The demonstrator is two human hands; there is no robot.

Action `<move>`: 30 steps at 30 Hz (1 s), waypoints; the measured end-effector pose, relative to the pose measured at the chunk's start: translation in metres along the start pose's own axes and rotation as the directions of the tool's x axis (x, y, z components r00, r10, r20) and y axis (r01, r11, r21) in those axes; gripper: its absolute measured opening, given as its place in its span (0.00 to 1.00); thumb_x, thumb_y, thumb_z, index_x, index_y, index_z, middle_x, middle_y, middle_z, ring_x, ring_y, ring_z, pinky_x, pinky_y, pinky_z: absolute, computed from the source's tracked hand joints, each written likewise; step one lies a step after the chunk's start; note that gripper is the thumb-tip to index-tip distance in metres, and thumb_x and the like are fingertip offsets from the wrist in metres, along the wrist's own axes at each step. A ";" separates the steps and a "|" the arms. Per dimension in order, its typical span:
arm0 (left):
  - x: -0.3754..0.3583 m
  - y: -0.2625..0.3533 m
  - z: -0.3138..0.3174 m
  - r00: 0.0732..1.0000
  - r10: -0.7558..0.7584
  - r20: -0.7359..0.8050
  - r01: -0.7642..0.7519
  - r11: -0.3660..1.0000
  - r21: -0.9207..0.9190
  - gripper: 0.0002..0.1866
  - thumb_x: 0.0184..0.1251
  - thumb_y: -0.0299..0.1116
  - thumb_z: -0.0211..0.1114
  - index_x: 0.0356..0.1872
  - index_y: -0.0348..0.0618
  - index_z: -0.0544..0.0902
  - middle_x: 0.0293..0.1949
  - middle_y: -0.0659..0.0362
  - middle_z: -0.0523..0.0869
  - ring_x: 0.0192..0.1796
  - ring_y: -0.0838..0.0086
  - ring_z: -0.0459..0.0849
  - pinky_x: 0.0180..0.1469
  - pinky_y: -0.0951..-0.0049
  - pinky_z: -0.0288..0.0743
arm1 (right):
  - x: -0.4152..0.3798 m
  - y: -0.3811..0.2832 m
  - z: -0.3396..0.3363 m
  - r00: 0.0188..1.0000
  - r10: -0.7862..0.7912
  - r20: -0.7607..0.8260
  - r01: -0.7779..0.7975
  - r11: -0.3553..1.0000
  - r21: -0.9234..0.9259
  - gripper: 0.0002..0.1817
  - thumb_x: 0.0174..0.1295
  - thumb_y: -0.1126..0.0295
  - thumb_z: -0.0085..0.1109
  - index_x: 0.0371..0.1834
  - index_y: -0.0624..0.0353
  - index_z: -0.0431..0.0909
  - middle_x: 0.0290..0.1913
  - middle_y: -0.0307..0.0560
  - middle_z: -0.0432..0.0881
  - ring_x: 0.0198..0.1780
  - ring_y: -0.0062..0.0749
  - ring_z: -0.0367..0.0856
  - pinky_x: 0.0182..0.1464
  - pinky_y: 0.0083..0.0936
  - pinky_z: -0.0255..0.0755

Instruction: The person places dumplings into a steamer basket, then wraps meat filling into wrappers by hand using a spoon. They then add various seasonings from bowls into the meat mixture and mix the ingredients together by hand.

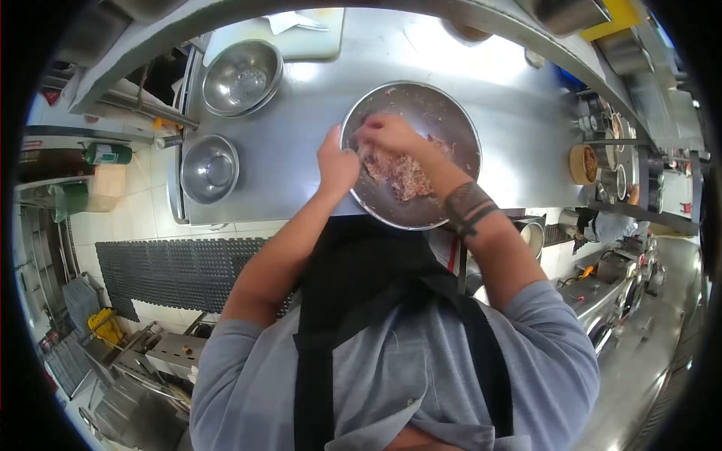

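A large steel mixing bowl (459,128) stands at the front edge of the steel counter, with a pinkish-brown ground meat mixture (406,177) in its lower left part. My left hand (337,161) grips the bowl's left rim. Inside the bowl, my right hand (391,135) is closed at the upper left of the meat, its fingers curled. Some of the mixture seems to be at those fingers, though how much they hold is hidden. Bits of meat cling to the bowl's inner wall.
To the left on the counter (301,105) are stacked steel bowls (242,79) and a smaller steel bowl (210,170). A white cutting board (323,37) lies at the back left. An overhead shelf (421,9) crosses the far side. Round containers (583,164) line the right end.
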State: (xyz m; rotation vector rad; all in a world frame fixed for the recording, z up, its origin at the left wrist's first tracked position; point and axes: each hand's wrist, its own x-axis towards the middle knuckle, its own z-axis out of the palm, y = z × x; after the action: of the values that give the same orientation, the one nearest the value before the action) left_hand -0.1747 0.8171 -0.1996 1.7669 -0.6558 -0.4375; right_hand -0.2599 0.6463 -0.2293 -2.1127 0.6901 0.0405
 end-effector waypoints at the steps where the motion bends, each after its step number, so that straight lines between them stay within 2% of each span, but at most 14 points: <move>1: 0.003 -0.002 0.000 0.999 -0.024 0.026 0.023 1.000 0.016 0.25 0.55 0.16 0.53 0.56 0.34 0.84 0.48 0.41 0.90 0.52 0.49 0.89 0.57 0.58 0.80 | 0.002 -0.007 0.009 0.974 0.009 0.224 0.003 0.999 -0.054 0.20 0.57 0.54 0.71 0.46 0.56 0.91 0.44 0.55 0.91 0.47 0.47 0.90 0.52 0.41 0.81; 4: 0.014 -0.004 -0.004 0.995 -0.042 0.088 0.038 0.998 0.048 0.26 0.55 0.16 0.53 0.57 0.33 0.83 0.49 0.40 0.90 0.53 0.48 0.89 0.59 0.59 0.79 | -0.050 -0.072 -0.026 0.689 0.148 0.709 -0.046 0.986 -0.161 0.11 0.55 0.64 0.67 0.36 0.57 0.91 0.35 0.49 0.91 0.39 0.41 0.89 0.45 0.34 0.80; 6: 0.015 -0.003 -0.005 0.991 -0.073 0.115 0.067 0.996 0.053 0.27 0.55 0.16 0.53 0.59 0.32 0.82 0.51 0.38 0.89 0.55 0.46 0.88 0.61 0.58 0.78 | -0.077 -0.053 -0.035 0.689 -0.065 0.722 0.469 0.800 -0.375 0.15 0.53 0.67 0.66 0.44 0.52 0.91 0.49 0.50 0.91 0.53 0.42 0.88 0.58 0.35 0.79; 7: 0.016 -0.003 -0.005 0.991 -0.070 0.115 0.066 0.997 0.041 0.27 0.55 0.16 0.53 0.59 0.32 0.82 0.51 0.38 0.89 0.55 0.46 0.88 0.61 0.58 0.78 | -0.098 -0.035 -0.042 0.690 -0.055 0.721 0.466 0.797 -0.385 0.15 0.53 0.67 0.66 0.44 0.52 0.91 0.49 0.50 0.91 0.53 0.42 0.88 0.58 0.35 0.79; 9: 0.010 -0.004 -0.006 0.989 -0.110 0.101 0.112 0.994 -0.011 0.26 0.56 0.17 0.54 0.58 0.32 0.83 0.51 0.39 0.89 0.55 0.46 0.88 0.61 0.59 0.78 | -0.142 0.008 -0.044 0.800 -0.478 0.363 0.600 0.616 -0.511 0.27 0.54 0.66 0.66 0.62 0.46 0.85 0.73 0.55 0.76 0.77 0.48 0.70 0.78 0.48 0.62; 10: 0.009 -0.009 -0.003 0.988 -0.114 0.106 0.116 0.993 -0.013 0.26 0.56 0.17 0.54 0.58 0.32 0.83 0.51 0.39 0.89 0.55 0.46 0.88 0.61 0.59 0.78 | -0.143 0.019 -0.028 0.803 -0.473 0.364 0.596 0.620 -0.510 0.27 0.54 0.66 0.66 0.62 0.46 0.85 0.73 0.55 0.76 0.77 0.48 0.70 0.78 0.48 0.62; 12: 0.005 -0.024 0.005 1.000 0.007 -0.009 -0.006 0.991 0.133 0.26 0.56 0.17 0.55 0.59 0.33 0.83 0.51 0.41 0.89 0.55 0.50 0.89 0.62 0.61 0.78 | -0.132 0.025 0.010 0.934 -0.341 0.112 0.316 0.635 -0.705 0.36 0.58 0.64 0.65 0.75 0.44 0.74 0.85 0.53 0.56 0.88 0.51 0.44 0.85 0.58 0.38; 15: 0.006 0.003 -0.011 0.983 -0.179 0.039 0.179 0.984 0.005 0.28 0.57 0.17 0.55 0.61 0.33 0.82 0.52 0.43 0.89 0.55 0.54 0.88 0.63 0.63 0.77 | -0.108 -0.008 0.023 0.972 -0.084 0.219 0.188 0.837 -0.514 0.35 0.67 0.61 0.62 0.80 0.43 0.69 0.87 0.53 0.52 0.88 0.60 0.40 0.85 0.63 0.34; 19: 0.003 -0.013 -0.015 0.980 -0.198 -0.026 0.197 0.979 -0.051 0.28 0.57 0.16 0.54 0.62 0.33 0.82 0.54 0.45 0.89 0.56 0.59 0.88 0.63 0.65 0.76 | -0.121 -0.001 -0.042 0.992 -0.125 -0.033 0.122 0.988 -0.094 0.22 0.75 0.64 0.55 0.70 0.50 0.81 0.73 0.56 0.77 0.77 0.50 0.69 0.79 0.49 0.60; 21: -0.003 -0.013 -0.016 0.975 -0.216 -0.056 0.208 0.971 -0.120 0.27 0.57 0.16 0.53 0.60 0.33 0.83 0.54 0.46 0.89 0.57 0.60 0.87 0.63 0.65 0.75 | -0.107 0.009 -0.043 0.856 0.202 -0.475 -0.265 0.962 -0.069 0.18 0.72 0.60 0.60 0.60 0.54 0.87 0.60 0.54 0.87 0.65 0.46 0.82 0.67 0.40 0.73; 25: -0.011 0.001 -0.004 0.965 -0.246 -0.088 0.227 0.956 -0.187 0.28 0.57 0.15 0.52 0.60 0.32 0.83 0.53 0.47 0.89 0.58 0.61 0.86 0.64 0.66 0.75 | -0.033 0.029 -0.014 0.858 0.427 -0.285 -0.293 0.863 0.412 0.19 0.71 0.61 0.64 0.57 0.63 0.86 0.53 0.53 0.87 0.53 0.42 0.85 0.57 0.35 0.77; 27: -0.005 -0.012 -0.003 0.967 -0.249 -0.056 0.232 0.949 -0.215 0.28 0.56 0.15 0.52 0.61 0.32 0.83 0.53 0.47 0.89 0.57 0.62 0.86 0.64 0.66 0.75 | -0.013 0.014 -0.014 0.974 0.155 0.163 -0.209 0.893 0.399 0.19 0.65 0.53 0.69 0.51 0.54 0.90 0.42 0.54 0.88 0.49 0.48 0.86 0.53 0.36 0.79; 28: 0.000 -0.008 -0.005 0.968 -0.245 -0.060 0.228 0.950 -0.211 0.28 0.56 0.15 0.52 0.61 0.32 0.83 0.53 0.47 0.89 0.57 0.62 0.86 0.64 0.66 0.75 | -0.018 0.000 -0.018 0.975 0.149 0.163 -0.203 0.893 0.402 0.19 0.65 0.53 0.69 0.51 0.54 0.90 0.42 0.54 0.88 0.49 0.48 0.86 0.53 0.36 0.79; 30: 0.004 -0.004 -0.007 0.964 -0.257 -0.066 0.237 0.946 -0.221 0.28 0.54 0.15 0.56 0.60 0.33 0.83 0.48 0.54 0.89 0.49 0.72 0.86 0.54 0.73 0.77 | -0.053 -0.020 -0.020 0.963 -0.130 0.235 0.147 0.987 -0.059 0.18 0.66 0.56 0.67 0.59 0.44 0.88 0.48 0.48 0.87 0.56 0.46 0.84 0.56 0.35 0.77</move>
State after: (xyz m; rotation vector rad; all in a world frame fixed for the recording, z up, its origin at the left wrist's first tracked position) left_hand -0.1669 0.8209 -0.2010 1.6593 -0.3076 -0.5701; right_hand -0.2988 0.6645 -0.1877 -2.1802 0.4069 0.2343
